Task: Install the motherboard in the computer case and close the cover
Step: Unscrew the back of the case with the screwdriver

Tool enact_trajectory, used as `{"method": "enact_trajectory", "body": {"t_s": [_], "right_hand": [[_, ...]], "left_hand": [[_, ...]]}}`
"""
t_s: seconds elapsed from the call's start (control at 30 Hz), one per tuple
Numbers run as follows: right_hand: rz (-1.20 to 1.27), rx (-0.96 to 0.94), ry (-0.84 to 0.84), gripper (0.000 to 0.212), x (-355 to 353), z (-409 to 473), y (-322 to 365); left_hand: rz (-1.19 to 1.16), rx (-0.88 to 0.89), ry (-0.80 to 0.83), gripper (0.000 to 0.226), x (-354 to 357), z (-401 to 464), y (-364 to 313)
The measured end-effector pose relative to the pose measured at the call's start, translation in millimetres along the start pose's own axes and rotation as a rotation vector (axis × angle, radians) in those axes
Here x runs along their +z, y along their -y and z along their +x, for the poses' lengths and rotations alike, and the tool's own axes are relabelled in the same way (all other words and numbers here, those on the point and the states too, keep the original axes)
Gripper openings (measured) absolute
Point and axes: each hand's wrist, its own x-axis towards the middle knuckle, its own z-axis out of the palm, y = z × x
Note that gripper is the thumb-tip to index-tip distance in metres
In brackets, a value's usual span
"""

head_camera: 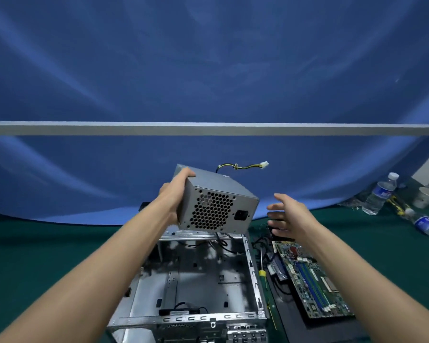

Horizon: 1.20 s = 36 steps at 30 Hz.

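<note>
A grey power supply box with a honeycomb vent hangs in the air above the far end of the open silver computer case. My left hand grips its left side. A yellow-black cable sticks out from its far end. My right hand is open, fingers spread, just right of the box and apart from it. The green motherboard lies flat on a black panel to the right of the case. The case floor is bare metal with a few black cables.
A green-handled screwdriver lies between the case and the motherboard. Water bottles and a paper cup stand at the far right on the green table cover. A blue cloth backdrop hangs behind.
</note>
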Motion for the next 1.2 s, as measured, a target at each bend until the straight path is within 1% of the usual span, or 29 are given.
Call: {"method": "enact_trajectory", "body": {"t_s": [0.07, 0.13, 0.2, 0.23, 0.27, 0.3, 0.4, 0.5, 0.57, 0.67, 0.7, 0.73, 0.77, 0.83, 0.87, 0.9, 0.93, 0.97, 1.03, 1.13, 1.17, 1.2], "right_hand": [[-0.064, -0.029, 0.046, 0.034, 21.5, -5.5, -2.9], [-0.085, -0.033, 0.111, 0.038, 46.7, -11.7, -6.4], [-0.022, 0.007, 0.186, 0.045, 69.7, -15.8, -10.2], [0.033, 0.032, 0.225, 0.046, 79.8, -17.8, -12.4], [0.106, 0.054, 0.257, 0.046, 89.1, -18.6, -15.1], [0.181, 0.075, 0.276, 0.047, 96.8, -18.6, -18.7], [0.325, 0.153, 0.325, 0.059, 109.4, -13.4, -32.7], [0.559, 0.282, 0.445, 0.068, 118.7, -2.7, -40.6], [0.697, 0.294, 0.439, 0.063, 126.6, 5.3, -40.2], [0.892, 0.208, 0.301, 0.045, 140.0, 22.3, -42.9], [0.901, 0.167, 0.256, 0.04, 144.4, 28.7, -46.1], [0.833, 0.124, 0.221, 0.036, 148.0, 34.1, -50.2], [0.681, 0.084, 0.179, 0.03, 151.8, 40.7, -55.3], [0.261, 0.025, 0.09, 0.017, 158.8, 55.1, -67.1], [0.065, 0.012, 0.08, 0.024, 161.6, 61.4, -71.8], [-0.079, 0.024, 0.091, 0.034, 164.1, 67.7, -75.9], [-0.145, 0.058, 0.114, 0.039, 166.6, 73.2, -79.5], [-0.154, 0.106, 0.137, 0.039, 169.7, 77.4, -82.5], [-0.023, 0.19, 0.158, 0.033, 178.7, 85.0, -88.7], [0.302, 0.259, 0.058, 0.016, 191.3, 92.6, -91.0], [0.428, 0.305, 0.043, 0.008, 193.1, 94.2, -88.8], [0.544, 0.355, 0.046, 0.004, 194.2, 96.9, -86.2]], "left_hand": [[0.108, 0.096, -0.023, 0.07, -16.8, -3.9, -3.8], [0.336, 0.254, -0.065, 0.078, -30.4, -7.8, -6.7], [0.67, 0.399, -0.128, 0.092, -40.8, -13.7, -6.9], [0.831, 0.451, -0.167, 0.095, -45.4, -16.7, -5.7], [0.955, 0.488, -0.193, 0.095, -49.6, -19.1, -4.0], [1.029, 0.509, -0.206, 0.093, -54.1, -20.4, -2.0], [1.08, 0.531, -0.243, 0.086, -69.3, -21.6, 8.8], [1.188, 0.607, -0.231, 0.084, -80.3, -19.8, 25.9], [1.28, 0.654, -0.181, 0.089, -84.0, -17.4, 33.0], [1.29, 0.62, -0.12, 0.09, -89.8, -12.8, 32.2], [1.279, 0.605, -0.096, 0.089, -91.0, -11.3, 31.7], [1.285, 0.602, -0.069, 0.089, -91.1, -9.8, 31.6], [1.314, 0.609, -0.038, 0.088, -90.5, -8.1, 32.0], [1.423, 0.635, 0.018, 0.09, -86.3, -2.9, 33.2], [1.48, 0.647, 0.035, 0.091, -84.1, 0.3, 33.8], [1.521, 0.65, 0.041, 0.091, -82.5, 3.6, 34.6], [1.545, 0.644, 0.043, 0.091, -81.9, 6.7, 35.3], [1.549, 0.631, 0.042, 0.09, -82.2, 9.5, 36.1], [1.528, 0.593, 0.038, 0.087, -84.9, 12.8, 39.2], [1.551, 0.555, 0.039, 0.088, -87.4, 15.8, 45.2], [1.564, 0.542, 0.037, 0.089, -87.8, 16.5, 47.0], [1.57, 0.523, 0.03, 0.09, -88.4, 17.1, 48.7]]}}
